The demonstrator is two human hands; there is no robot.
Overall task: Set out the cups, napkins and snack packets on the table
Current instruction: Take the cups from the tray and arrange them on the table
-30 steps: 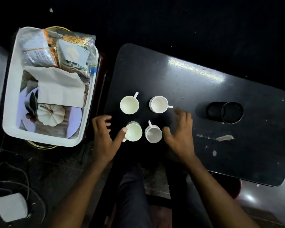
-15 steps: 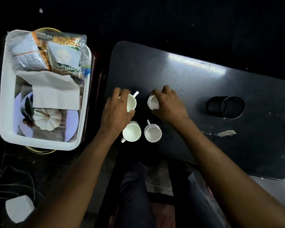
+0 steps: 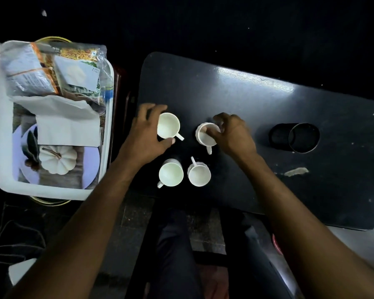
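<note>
Cups stand in a two-by-two group near the front-left corner of the tabletop (image 3: 268, 100). The rear-left cup (image 3: 168, 125) is held by the left hand (image 3: 146, 138), which wraps its left side, fingers over the far rim and thumb at the near rim beside the handle; the handle points toward the front-right. The rear-right cup (image 3: 206, 134) is gripped by the right hand (image 3: 233, 134), fingertips over the rim from the right, handle pointing toward the front edge. The front-left cup (image 3: 171, 175) and front-right cup (image 3: 199, 175) stand free, close beside each other, each just in front of a held cup.

Each hand lies on the outer side of its own cup, so any spreading move runs outward, left hand toward the left edge, right hand toward the open centre.

Napkins (image 3: 67, 124) and snack packets (image 3: 52, 70) lie in the white tray (image 3: 0, 147), off the tabletop to its left, nearer the left hand. A black ring-shaped holder (image 3: 295, 137) sits toward the right end of the tabletop, well apart from the cups.
</note>
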